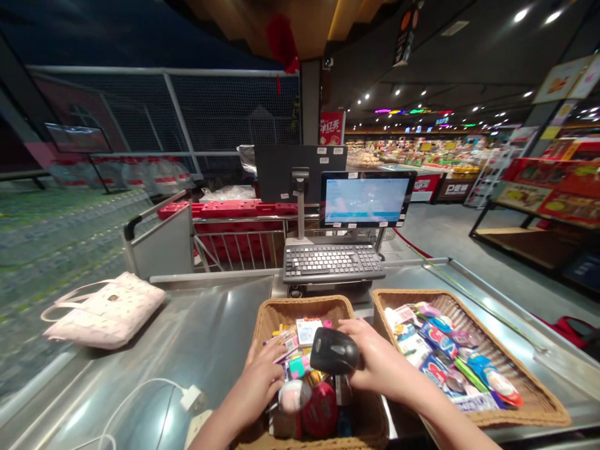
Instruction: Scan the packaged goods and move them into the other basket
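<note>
My right hand [370,356] is closed around a black handheld barcode scanner [334,351], held above the left wicker basket [304,302]. At that basket's left side, my left hand [263,374] reaches over the rim with its fingers apart, touching or just above the small packages. Its fingertips are nearest a small pinkish box [289,340]. A white box [308,331], a red round container [320,409] and a white-topped round container [294,396] lie among the several goods there. The scanner hides part of the contents.
A second wicker basket [534,381] of packaged goods stands to the right. Behind the baskets are a keyboard [334,261] and a lit monitor [366,199]. A pale handbag [112,312] and a white charger with cable [191,397] lie on the metal counter [206,325].
</note>
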Motion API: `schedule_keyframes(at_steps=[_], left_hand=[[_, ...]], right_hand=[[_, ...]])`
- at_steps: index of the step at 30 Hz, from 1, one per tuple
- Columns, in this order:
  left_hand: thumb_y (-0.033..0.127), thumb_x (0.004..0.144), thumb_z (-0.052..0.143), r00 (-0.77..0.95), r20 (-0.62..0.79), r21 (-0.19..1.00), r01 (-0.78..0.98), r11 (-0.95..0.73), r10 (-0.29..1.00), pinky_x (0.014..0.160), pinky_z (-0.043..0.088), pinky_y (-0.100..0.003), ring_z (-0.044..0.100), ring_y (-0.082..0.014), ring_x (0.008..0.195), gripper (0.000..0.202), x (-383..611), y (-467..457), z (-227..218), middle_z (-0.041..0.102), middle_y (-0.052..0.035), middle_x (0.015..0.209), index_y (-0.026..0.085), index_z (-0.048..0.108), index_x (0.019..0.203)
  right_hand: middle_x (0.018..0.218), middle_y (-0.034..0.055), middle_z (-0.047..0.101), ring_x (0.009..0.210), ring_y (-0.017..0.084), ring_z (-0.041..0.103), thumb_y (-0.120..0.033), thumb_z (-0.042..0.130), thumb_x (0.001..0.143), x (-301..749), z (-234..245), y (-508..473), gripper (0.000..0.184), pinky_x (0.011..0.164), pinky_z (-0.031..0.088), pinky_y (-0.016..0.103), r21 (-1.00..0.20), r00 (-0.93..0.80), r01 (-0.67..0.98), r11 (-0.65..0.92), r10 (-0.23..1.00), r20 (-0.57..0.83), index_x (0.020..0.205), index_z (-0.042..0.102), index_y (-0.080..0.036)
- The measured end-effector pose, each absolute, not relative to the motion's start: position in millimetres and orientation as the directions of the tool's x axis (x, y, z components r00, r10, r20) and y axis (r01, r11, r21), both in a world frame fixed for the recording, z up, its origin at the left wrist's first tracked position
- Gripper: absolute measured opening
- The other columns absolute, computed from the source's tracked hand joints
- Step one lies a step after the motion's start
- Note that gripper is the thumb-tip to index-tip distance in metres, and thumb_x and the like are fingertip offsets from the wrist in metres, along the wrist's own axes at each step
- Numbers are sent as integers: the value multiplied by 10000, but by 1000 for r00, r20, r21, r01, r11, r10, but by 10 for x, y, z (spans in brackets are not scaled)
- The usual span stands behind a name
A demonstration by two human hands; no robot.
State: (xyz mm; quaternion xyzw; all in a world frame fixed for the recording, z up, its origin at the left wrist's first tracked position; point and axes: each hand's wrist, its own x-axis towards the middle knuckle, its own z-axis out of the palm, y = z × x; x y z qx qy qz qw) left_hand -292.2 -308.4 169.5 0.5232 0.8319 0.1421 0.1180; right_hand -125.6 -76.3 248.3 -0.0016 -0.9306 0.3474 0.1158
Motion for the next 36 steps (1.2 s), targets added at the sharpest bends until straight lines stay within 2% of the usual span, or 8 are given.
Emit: schedule_keyframes(at_steps=[7, 11, 15, 19, 26, 28, 32, 36], left_hand=[[143, 712, 631, -317, -76, 229, 917, 326, 945, 1135, 49, -661, 287, -332, 1414, 114, -2860, -3021, 1448, 534, -54, 1399, 211, 664, 625], [254, 707, 698, -322, -48, 215, 921, 325, 945, 1126, 77, -681, 295, -356, 1408, 37, -2889, -2859, 1563, 503, -74, 1428, 227, 672, 703], [372, 841, 591, -305, 77, 261, 925, 276, 949, 1121, 144, -679, 313, -324, 1404, 139, -2912, -2468, 1785, 476, -67, 1451, 259, 667, 865], [405, 840, 602, -261, 223, 258, 945, 201, 939, 1117, 147, -682, 268, -339, 1419, 195, -2826, -1774, 1927, 427, -81, 1481, 249, 667, 938], [178, 863, 540, 20, 298, 150, 986, -68, 954, 1133, 121, -647, 229, -296, 1441, 194, -2563, -272, 1901, 434, -94, 1476, 246, 683, 976], [173, 863, 537, 97, 272, 116, 984, -133, 957, 1134, 91, -649, 208, -298, 1448, 173, -2523, 113, 1847, 403, -94, 1499, 224, 702, 873], [206, 853, 556, 272, 134, 85, 955, -284, 953, 1130, 56, -657, 202, -308, 1449, 176, -2450, 720, 1697, 329, -89, 1540, 229, 723, 905], [226, 891, 504, 367, 60, 92, 924, -371, 928, 1164, 93, -585, 299, -264, 1418, 238, -2362, 1085, 1497, 424, -54, 1491, 264, 730, 956]], right_hand=[[1197, 97, 641, 1194, 293, 531, -109, 630, 590, -1222, 2469, -700, 522, 1072, 361, 429, -650, -971, -72, 757, 97, 220, 1105, 647, -191], [1147, 85, 657, 1123, 284, 569, -76, 594, 577, -1117, 2511, -599, 534, 1001, 425, 407, -661, -966, -26, 750, 153, 211, 1095, 642, -196], [1074, 42, 676, 1028, 246, 609, -56, 564, 586, -921, 2611, -376, 486, 947, 461, 366, -692, -947, -20, 722, 209, 245, 1035, 646, -224], [1013, 39, 683, 946, 234, 631, -62, 542, 624, -622, 2689, 19, 434, 872, 501, 353, -690, -898, 65, 721, 344, 275, 1018, 634, -219], [1186, 96, 665, 1157, 304, 582, -125, 593, 670, -41, 2650, 753, 437, 1024, 440, 467, -632, -794, 248, 734, 528, 301, 1098, 653, -188], [1258, 123, 631, 1192, 317, 564, -169, 628, 686, 81, 2615, 893, 490, 1042, 428, 492, -652, -770, 262, 712, 561, 303, 1176, 629, -170], [1300, 129, 610, 1201, 308, 565, -113, 619, 657, 229, 2577, 1090, 597, 1050, 429, 491, -667, -764, 239, 705, 561, 318, 1251, 593, -174], [1282, 103, 626, 1193, 287, 575, -55, 583, 618, 297, 2581, 1232, 654, 1046, 442, 460, -683, -767, 206, 700, 549, 331, 1255, 589, -202]])
